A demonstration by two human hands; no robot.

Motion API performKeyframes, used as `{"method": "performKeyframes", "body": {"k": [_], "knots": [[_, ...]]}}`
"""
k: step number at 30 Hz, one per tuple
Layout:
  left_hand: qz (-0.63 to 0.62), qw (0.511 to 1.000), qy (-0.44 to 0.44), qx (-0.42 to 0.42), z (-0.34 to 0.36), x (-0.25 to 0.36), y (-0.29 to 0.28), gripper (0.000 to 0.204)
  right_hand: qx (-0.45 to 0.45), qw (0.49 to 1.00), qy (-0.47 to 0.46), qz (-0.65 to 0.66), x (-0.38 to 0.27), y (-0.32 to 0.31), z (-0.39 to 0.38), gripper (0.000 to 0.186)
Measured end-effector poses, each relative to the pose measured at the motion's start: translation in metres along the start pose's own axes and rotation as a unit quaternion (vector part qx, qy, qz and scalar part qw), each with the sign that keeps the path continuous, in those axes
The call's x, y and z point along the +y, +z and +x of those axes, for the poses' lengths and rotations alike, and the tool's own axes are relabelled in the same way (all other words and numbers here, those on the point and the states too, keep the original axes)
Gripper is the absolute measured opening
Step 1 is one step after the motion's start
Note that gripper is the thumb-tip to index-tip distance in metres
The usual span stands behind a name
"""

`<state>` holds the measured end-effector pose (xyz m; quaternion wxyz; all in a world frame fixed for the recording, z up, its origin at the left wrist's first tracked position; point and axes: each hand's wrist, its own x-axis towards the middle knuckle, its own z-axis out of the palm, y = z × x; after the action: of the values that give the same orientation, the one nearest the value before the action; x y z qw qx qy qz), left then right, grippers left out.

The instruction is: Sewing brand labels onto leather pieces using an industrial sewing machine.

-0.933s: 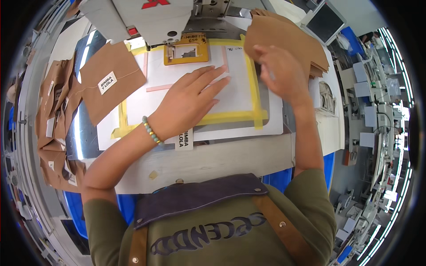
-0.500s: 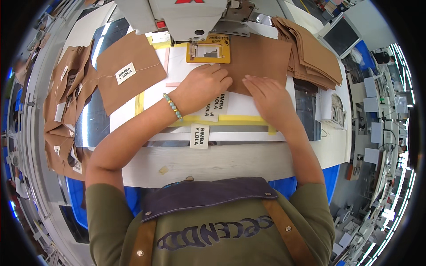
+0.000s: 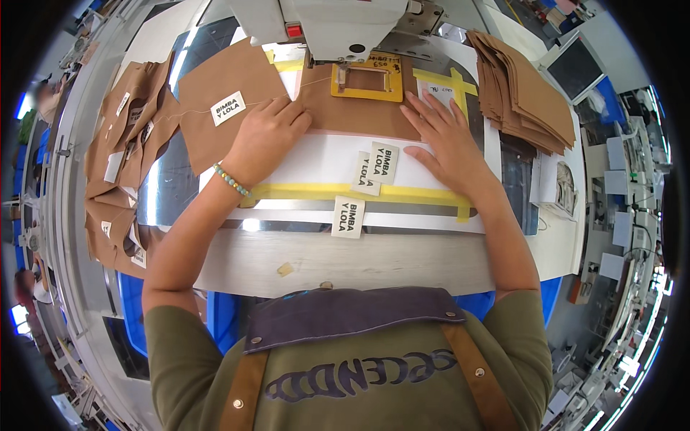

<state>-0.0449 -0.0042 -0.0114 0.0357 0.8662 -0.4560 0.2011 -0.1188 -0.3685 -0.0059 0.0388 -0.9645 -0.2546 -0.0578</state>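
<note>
— Head view: what is hard to make out?

— The sewing machine (image 3: 323,25) is cut off at the top edge, and its needle area is small. The far edge of the brown fabric piece (image 3: 359,111) runs under the yellow clamp frame (image 3: 366,80), so that edge is hidden. Whether the fingertips press down or only rest, I cannot tell.

— Edges and room?

— The fabric lies on a white template board (image 3: 323,161) with yellow tape (image 3: 359,192) along its near side. Three white labels (image 3: 348,215) lie near that tape. A stack of brown pieces (image 3: 528,93) sits well to the right, loose labelled pieces (image 3: 122,158) to the left. Bare table lies between the board and the person's body.

— And the hands?

— Both are flat and open, gripping nothing. The left hand (image 3: 267,136) lies on the fabric's left end, the right hand (image 3: 445,136) on its right end, fingers spread. The fabric spans between them, just before the clamp frame.
</note>
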Motion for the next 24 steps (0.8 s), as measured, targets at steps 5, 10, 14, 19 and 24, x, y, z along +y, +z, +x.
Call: {"method": "performKeyframes", "body": {"k": [5,10,14,19,24], "knots": [[-0.036,0.999,-0.036,0.017,-0.011,0.019,-0.009,0.050,0.024,0.998,0.034,0.045,0.000,-0.009,-0.013,0.068],[-0.108,0.987,-0.104,-0.051,-0.021,0.034,-0.012,0.059,-0.006,0.999,0.011,0.051,-0.002,-0.014,-0.033,0.068],[-0.114,0.984,-0.116,-0.072,-0.018,0.033,-0.009,0.065,0.003,0.999,0.011,0.038,-0.002,-0.007,-0.032,0.068],[-0.138,0.980,-0.122,-0.070,-0.019,0.034,-0.006,0.066,0.020,0.999,0.016,0.039,0.001,0.000,-0.026,0.068],[-0.154,0.977,-0.135,-0.058,-0.026,0.039,-0.007,0.067,0.021,0.998,0.002,0.058,0.003,-0.002,-0.030,0.071]]}}
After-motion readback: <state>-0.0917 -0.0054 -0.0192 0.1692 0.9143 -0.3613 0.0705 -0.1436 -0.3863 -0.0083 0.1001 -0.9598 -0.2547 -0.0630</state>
